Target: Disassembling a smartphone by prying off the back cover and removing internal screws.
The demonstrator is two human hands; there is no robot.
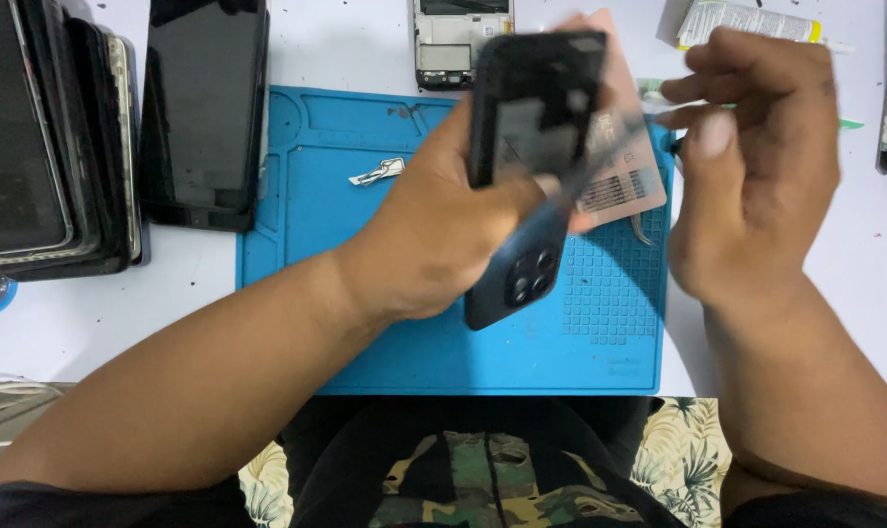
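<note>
The left hand (433, 235) is wrapped around a dark phone body (531, 147), lifted above the blue work mat (306, 244) with its camera cluster pointing down toward the person. The picture is smeared here, so the pinkish card (624, 181) behind the phone is hard to read. The right hand (756, 166) hovers just beside it, fingers curled together near a thin tool (658, 96); whether it truly grips it, I cannot tell. Stacked dark phones (62, 137) sit at the counter's (91, 323) left, a white tube (746, 22) at the far edge.
</note>
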